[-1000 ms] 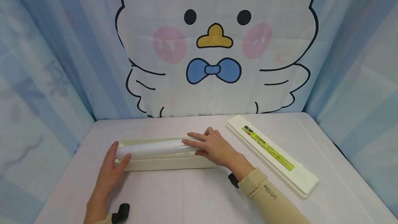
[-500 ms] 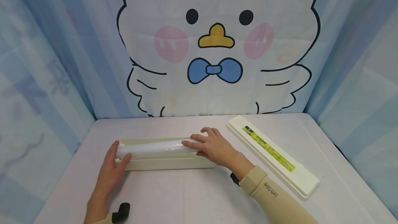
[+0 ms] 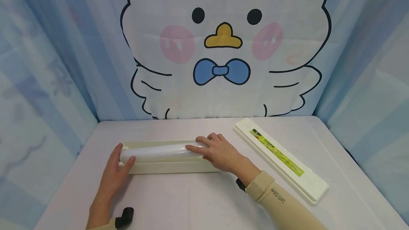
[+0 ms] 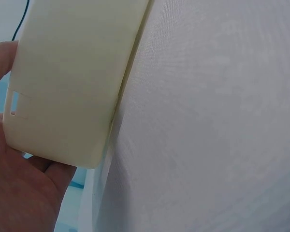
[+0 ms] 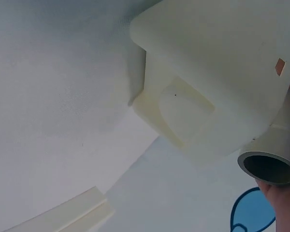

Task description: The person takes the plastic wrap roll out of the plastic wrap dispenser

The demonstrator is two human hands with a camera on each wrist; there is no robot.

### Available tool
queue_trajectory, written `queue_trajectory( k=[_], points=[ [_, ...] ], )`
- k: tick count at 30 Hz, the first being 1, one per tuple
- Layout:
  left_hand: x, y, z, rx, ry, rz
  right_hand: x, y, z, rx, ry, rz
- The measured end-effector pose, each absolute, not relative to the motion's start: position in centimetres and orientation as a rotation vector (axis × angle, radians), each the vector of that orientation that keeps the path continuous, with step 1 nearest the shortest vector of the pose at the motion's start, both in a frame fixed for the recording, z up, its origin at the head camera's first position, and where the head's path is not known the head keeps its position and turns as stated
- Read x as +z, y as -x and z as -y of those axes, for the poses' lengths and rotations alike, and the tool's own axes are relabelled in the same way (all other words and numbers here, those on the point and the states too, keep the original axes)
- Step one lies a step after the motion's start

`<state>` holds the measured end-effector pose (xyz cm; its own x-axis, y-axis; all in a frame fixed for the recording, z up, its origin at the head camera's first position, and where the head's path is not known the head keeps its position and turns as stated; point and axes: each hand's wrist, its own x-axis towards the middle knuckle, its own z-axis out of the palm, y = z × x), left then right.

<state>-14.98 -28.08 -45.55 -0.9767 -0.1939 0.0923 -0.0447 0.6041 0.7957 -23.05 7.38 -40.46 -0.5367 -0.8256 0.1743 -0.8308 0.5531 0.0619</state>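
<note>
A long cream plastic box [image 3: 175, 168] lies crosswise on the table, with a roll of plastic wrap [image 3: 156, 153] along its open top. My left hand [image 3: 110, 178] grips the box's left end, the thumb at the front and the fingers round the end wall. With its fingers over the roll's right end, my right hand [image 3: 223, 155] holds that end raised at the box's right end. In the right wrist view the hollow core of the roll [image 5: 269, 167] sticks out past the box's end wall [image 5: 203, 72]. The left wrist view shows the box's front wall [image 4: 72, 82] and my thumb over its edge.
A long cream lid [image 3: 306, 184] with a yellow-green label [image 3: 276, 152] lies slanted to the right of the box. Behind the pale table [image 3: 179, 201] hangs a cloth [image 3: 220, 95] printed with a cartoon bird. Curtains [image 3: 41, 98] stand on both sides.
The fingers of my right hand have drawn in and closed a little more on the roll, its right end sinking slightly. My left hand stays on the box's left end.
</note>
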Motion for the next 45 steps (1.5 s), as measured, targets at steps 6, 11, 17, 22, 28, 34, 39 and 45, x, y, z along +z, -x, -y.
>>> queue_trajectory(
  k=[6,11,17,22,28,34,39,45],
  points=[
    [-45.6,14.9,28.1,-1.313,-0.203,2.659,-40.5,22.8,-7.2,0.027,-1.378,2.583],
    [-45.6,14.8,28.2,-1.318,-0.214,2.657,-40.5,22.6,-6.9,0.035,-1.352,2.580],
    [-45.7,15.0,28.2,-1.321,-0.185,2.641,-40.3,22.5,-7.2,0.004,-1.327,2.529],
    [-45.6,15.4,28.2,-1.319,-0.152,2.643,-40.1,22.5,-8.1,0.012,-1.289,2.533],
    [-45.6,15.5,28.4,-1.318,-0.135,2.637,-39.9,22.4,-9.2,0.041,-1.242,2.583],
    [-45.6,15.4,28.5,-1.316,-0.157,2.654,-39.8,22.3,-9.8,0.099,-1.230,2.538],
    [-45.5,15.3,28.5,-1.328,-0.169,2.665,-39.8,22.1,-10.5,0.124,-1.197,2.488],
    [-45.6,15.3,28.5,-1.328,-0.160,2.658,-39.8,21.8,-11.2,0.150,-1.162,2.487]
  ],
)
